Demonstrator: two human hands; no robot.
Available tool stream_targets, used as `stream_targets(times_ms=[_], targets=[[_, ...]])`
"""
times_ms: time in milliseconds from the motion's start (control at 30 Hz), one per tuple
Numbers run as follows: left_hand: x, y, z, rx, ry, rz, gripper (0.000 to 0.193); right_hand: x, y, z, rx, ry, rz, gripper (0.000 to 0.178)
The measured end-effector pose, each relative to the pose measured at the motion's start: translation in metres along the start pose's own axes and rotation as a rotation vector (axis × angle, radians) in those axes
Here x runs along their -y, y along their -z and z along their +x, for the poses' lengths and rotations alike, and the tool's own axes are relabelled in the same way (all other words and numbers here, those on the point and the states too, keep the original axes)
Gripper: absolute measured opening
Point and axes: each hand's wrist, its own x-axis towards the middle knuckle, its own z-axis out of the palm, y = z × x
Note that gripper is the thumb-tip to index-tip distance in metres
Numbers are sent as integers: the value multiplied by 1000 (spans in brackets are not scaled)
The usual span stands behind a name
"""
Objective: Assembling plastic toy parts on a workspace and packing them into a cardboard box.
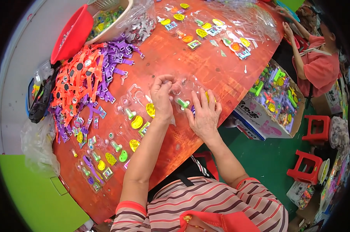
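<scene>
A clear plastic blister tray (177,88) lies on the red table in front of me, holding a small green-and-white toy piece (181,103). At its left side is my left hand (162,97), fingers curled in and thumb close to the forefinger; what they hold, if anything, is hidden. My right hand (204,118) rests over the tray's right part with fingers stretched and apart. Beneath its fingertips a purple piece (193,110) and a bit of yellow show. Left of my left forearm are more filled trays, with a yellow piece (137,122) and a green-topped piece (129,113).
Orange straps (76,77) and purple straps (117,58) are heaped at left. Behind them stand a red basin (71,34) and a cream basket (119,23). More filled trays (202,33) lie far across. A carton of toys (275,129), red stools (316,127) and another person (316,63) are at right.
</scene>
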Motion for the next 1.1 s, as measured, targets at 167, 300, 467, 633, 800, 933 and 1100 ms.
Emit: stream_targets(times_ms=[167, 300, 467, 633, 800, 933, 1100], targets=[[6, -5, -4, 45, -60, 154, 20, 0, 2, 0, 3, -1, 37, 60], [-3, -18, -11, 61, -32, 178, 23, -3, 2, -1, -6, -9, 39, 60], [-13, -7, -8, -51, -64, -30, 28, -1, 0, 0, -4, -1, 39, 60], [-29, 17, -15, -64, -180, -28, 29, 2, -2, 4, 7, -17, 45, 59], [-39, 36, -28, -71, -208, 113, 26, 6, 3, 17, -72, 32, 42, 53], [-39, 37, -49, 175, -200, 498, 30, 1, 0, 37, -70, 98, 52, 43], [-20, 33, -69, 472, -683, 1156, 34, 2, -9, 59, -30, 188, 12, 26]])
